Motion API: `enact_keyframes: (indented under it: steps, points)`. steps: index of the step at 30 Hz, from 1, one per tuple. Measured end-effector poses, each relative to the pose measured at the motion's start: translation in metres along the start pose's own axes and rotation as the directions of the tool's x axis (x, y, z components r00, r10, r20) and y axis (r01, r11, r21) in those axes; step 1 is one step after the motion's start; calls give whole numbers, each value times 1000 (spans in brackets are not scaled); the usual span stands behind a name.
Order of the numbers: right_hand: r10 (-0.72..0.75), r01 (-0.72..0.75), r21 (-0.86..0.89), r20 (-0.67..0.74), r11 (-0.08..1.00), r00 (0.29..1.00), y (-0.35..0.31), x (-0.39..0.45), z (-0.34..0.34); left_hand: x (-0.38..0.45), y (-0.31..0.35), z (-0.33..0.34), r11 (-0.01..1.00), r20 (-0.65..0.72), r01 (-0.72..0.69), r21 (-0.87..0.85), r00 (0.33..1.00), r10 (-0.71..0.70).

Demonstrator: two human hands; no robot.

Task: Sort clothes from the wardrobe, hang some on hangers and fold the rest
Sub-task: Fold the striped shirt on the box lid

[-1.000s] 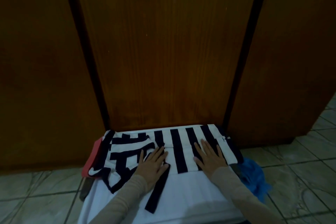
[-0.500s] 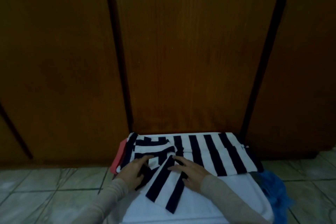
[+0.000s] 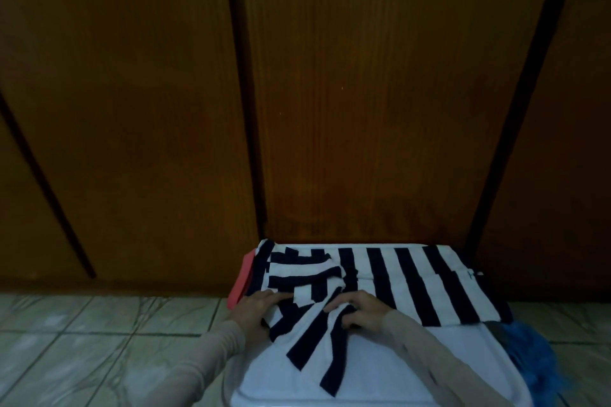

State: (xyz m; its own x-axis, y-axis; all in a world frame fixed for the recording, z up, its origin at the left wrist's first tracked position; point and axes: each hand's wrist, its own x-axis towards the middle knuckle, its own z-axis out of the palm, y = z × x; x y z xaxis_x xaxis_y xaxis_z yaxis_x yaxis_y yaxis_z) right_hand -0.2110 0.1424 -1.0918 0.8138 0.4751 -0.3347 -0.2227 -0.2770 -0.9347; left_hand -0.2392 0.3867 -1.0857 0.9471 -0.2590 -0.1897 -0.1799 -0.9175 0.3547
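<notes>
here, the left hand point(image 3: 256, 307) presses flat on the striped shirt point(image 3: 413, 284); beside it, the right hand point(image 3: 358, 309) pinches a sleeve fold, probably tucking it inward next.

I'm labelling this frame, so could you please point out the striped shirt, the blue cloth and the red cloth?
striped shirt point(image 3: 410, 277): head view, on a flat striped panel right of the hands.
blue cloth point(image 3: 532, 357): head view, on its bunched middle.
red cloth point(image 3: 243, 277): head view, on the strip showing at the shirt's left edge.
</notes>
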Motion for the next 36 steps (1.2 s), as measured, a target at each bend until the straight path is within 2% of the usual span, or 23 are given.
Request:
enact_keyframes:
  steps: [5, 7, 10, 13, 15, 18, 21, 24, 26, 29, 32, 36]
  points:
    - [-14, 9, 99, 49, 995, 999, -23, -3, 2, 7, -8, 2, 990, -29, 7, -142, 1000, -11]
    - [-13, 9, 230, 17, 973, 1000, -27, 2, 2, 10, -9, 6, 981, -109, 19, -195, 993, -40]
    - [-25, 66, 491, -89, 868, 996, -32, 21, 6, 16, -10, 0, 958, -237, 101, -268, 957, -167]
    - [22, 63, 591, -135, 804, 991, -38, 39, 15, 22, -1, -13, 880, -197, 217, -422, 926, -323]
    - [62, 34, 525, -164, 850, 984, -37, 48, 19, 28, 0, -16, 827, -173, 299, -477, 890, -421]
    - [59, 38, 430, -212, 902, 975, -40, 54, 17, 34, 1, -14, 817, -199, 375, -437, 846, -495]
    - [46, 71, 467, -235, 882, 971, -49, 54, 8, 39, 7, -12, 832, -233, 417, -366, 824, -516]
    - [6, 90, 483, -194, 871, 981, -49, 53, 3, 44, 11, -11, 785, -284, 467, -407, 752, -595]
    - [-21, 83, 345, -179, 935, 984, -43, 51, 3, 43, 16, -11, 773, -327, 477, -419, 714, -618]
    - [-50, 66, 103, -157, 992, 986, -27, 49, 6, 41, 19, -9, 806, -388, 423, -414, 719, -577]
    - [-75, 75, -3, -128, 997, 989, -16, 50, 5, 39, 22, -15, 800, -317, 477, -365, 744, -588]
    - [-70, 66, -37, -107, 997, 992, -20, 44, 1, 39, 12, -21, 746, -236, 438, -501, 761, -605]
